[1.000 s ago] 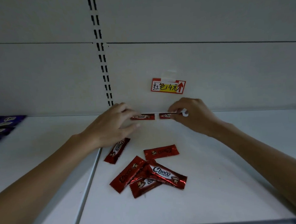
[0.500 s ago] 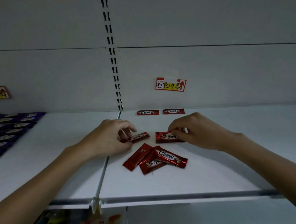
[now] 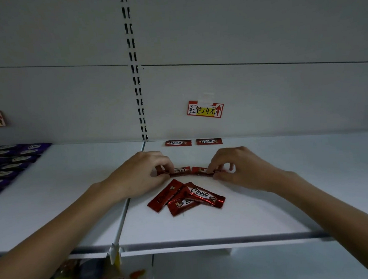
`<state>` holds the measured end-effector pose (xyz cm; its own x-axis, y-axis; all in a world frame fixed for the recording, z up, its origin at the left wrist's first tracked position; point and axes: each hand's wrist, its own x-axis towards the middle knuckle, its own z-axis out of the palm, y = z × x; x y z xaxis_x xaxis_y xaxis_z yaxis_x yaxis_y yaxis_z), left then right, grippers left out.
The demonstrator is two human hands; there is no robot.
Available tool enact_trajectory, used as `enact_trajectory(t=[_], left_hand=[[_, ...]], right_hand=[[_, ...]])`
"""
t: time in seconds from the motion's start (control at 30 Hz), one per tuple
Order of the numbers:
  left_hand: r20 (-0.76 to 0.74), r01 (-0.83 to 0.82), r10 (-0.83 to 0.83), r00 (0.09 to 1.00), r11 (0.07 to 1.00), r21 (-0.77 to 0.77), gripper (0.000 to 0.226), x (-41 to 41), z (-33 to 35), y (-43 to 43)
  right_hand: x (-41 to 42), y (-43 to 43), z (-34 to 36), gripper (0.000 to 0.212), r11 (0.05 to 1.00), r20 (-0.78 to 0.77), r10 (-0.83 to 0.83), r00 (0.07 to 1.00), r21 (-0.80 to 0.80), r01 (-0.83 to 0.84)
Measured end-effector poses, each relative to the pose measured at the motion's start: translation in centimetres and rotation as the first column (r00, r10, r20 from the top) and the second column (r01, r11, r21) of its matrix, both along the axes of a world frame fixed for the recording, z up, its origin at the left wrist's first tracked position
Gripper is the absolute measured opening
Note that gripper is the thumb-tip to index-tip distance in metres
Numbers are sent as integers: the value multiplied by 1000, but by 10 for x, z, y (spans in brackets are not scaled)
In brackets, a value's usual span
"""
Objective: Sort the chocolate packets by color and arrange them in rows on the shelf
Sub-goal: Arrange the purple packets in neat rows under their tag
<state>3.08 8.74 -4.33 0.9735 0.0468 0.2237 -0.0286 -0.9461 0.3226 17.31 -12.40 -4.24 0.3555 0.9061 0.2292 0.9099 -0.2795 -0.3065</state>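
- Two grasps: left hand [image 3: 137, 175] pinches the left Choco packet [image 3: 182, 170], right hand [image 3: 239, 168] pinches the right Choco packet [image 3: 199, 171].
- Loose Choco heap [image 3: 202, 195] at their 6 o'clock; back pair [image 3: 178, 143] at 12 o'clock.

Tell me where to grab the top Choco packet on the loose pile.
Pinch the top Choco packet at its crimped right end, coming from the right: that end lies clear on the shelf, while its left end lies across the packet beneath.

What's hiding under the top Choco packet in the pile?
A tilted red packet and a lower red packet poke out from under it; their covered parts are hidden.
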Motion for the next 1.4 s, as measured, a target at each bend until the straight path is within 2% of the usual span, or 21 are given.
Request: enact_trajectory(t=[0.1, 0.2, 0.3, 0.47, 0.57, 0.6, 0.73, 0.87, 1.0, 1.4], left_hand=[[-23, -37, 41, 999, 986, 161, 24, -1, 1, 0], [34, 18, -21, 999, 995, 103, 33, -2, 2, -1], [-26, 101, -99, 995, 992, 75, 50, -2, 3, 4], [-144, 86, -55, 988, 971, 225, 47, 4, -6, 13], [-139, 39, -1, 990, 961, 273, 77, 9, -10, 12], [-135, 35, 5, 991, 957, 287, 81, 12, -11, 12], [-121, 39, -6, 993, 960, 276, 65, 24, -8, 9], [-114, 55, -25, 993, 963, 265, 83, 29, -8, 10], [-114, 50, -19, 993, 958, 281, 73, 33, -10, 11], [-102, 16, 16, 995, 952, 306, 66, 46, -10, 18]], right_hand=[[1, 1, 4, 18, 996, 105, -77, 992, -46, 82], [3, -3, 6, 17, 998, 33, -65, 997, 17, 65], [6, -7, 8, 34, 998, -58, -23, 998, -57, 20], [14, -9, 3, 34, 998, 2, -49, 999, -46, 49], [19, -5, -1, 27, 996, 65, -86, 994, -5, 86], [21, -2, -2, 25, 995, 83, -102, 991, 5, 102], [28, 9, 0, 18, 986, 86, -164, 983, 19, 163], [39, 16, 0, 12, 979, 82, -203, 976, 52, 199], [46, 23, -1, 12, 977, 92, -210, 973, 54, 205], [58, 34, -2, 13, 982, 81, -172, 982, 91, 164]])
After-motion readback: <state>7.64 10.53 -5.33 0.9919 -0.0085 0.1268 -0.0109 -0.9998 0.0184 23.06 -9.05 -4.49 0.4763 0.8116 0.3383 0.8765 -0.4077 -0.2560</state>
